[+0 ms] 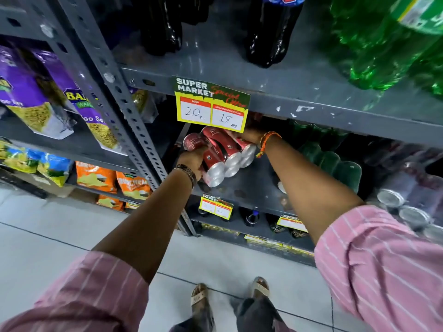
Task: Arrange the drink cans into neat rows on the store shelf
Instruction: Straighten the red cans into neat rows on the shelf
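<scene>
A pack of several red drink cans (224, 152) with silver bottoms lies tilted at the left end of the grey middle shelf (251, 188). My left hand (193, 160) grips the pack's left side. On the far right side of the pack, my right hand (250, 135) holds it, partly hidden behind the yellow price tag (211, 109). Green cans (335, 161) stand in a row to the right on the same shelf, and silver-topped dark cans (407, 207) stand further right.
Dark cola bottles (271, 32) and green bottles (388, 51) stand on the shelf above. Snack bags (48, 92) fill the rack at left, past a perforated upright post (134, 125). More bottles sit on the lower shelf (251, 219). My feet stand on the tiled floor (72, 231).
</scene>
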{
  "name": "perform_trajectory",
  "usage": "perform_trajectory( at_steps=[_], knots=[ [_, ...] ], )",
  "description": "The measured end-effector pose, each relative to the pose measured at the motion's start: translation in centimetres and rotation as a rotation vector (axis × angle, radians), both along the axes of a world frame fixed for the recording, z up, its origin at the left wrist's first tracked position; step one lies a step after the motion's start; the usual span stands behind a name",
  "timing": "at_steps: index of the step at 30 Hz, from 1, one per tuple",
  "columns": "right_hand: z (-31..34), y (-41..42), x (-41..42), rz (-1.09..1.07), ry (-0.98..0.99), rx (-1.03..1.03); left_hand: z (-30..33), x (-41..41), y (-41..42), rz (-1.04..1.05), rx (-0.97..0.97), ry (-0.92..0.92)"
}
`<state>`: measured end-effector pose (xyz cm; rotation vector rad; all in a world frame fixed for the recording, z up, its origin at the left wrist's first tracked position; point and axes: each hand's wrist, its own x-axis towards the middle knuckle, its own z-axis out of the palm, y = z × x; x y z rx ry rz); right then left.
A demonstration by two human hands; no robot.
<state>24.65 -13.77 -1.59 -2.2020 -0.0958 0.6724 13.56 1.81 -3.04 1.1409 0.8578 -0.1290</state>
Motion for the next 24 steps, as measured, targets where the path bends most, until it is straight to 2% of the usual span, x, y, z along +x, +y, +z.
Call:
perform_trajectory(
  at_steps=[3, 5, 8, 13, 15, 19, 24],
  knots=[
    [0.5, -0.7, -0.9, -0.025, 0.050, 0.178, 1.0, -0.2, 0.5, -0.012, -0.001, -0.004],
    [1.2, -1.1, -1.8, -0.010, 0.110, 0.168, 1.9, -0.2, 0.4, -0.046, 0.010, -0.013],
    [1.0, -2.4, -2.7, -0.053, 0.097, 0.147, 3.1, 0.0, 0.2, -0.145, 0.096, -0.036],
    [-2.0, -4.1, -5.4, -0.181, -0.194, 0.069, 2.9, -0.7, 0.7, -0.253, 0.380, -0.125],
    [-2.4, -4.0, -8.0, -0.228, -0.270, 0.114, 1.5, -1.2, 1.5, -0.317, 0.531, -0.121],
    [-3.7, -3.8, -11.7, -0.279, -0.366, 0.126, 0.5, -2.5, 1.8, -0.402, 0.748, -0.121],
    [-6.0, -3.3, -14.4, -0.325, -0.394, 0.114, -0.1, -5.2, 1.3, -0.388, 0.924, -0.196]
  ],
)
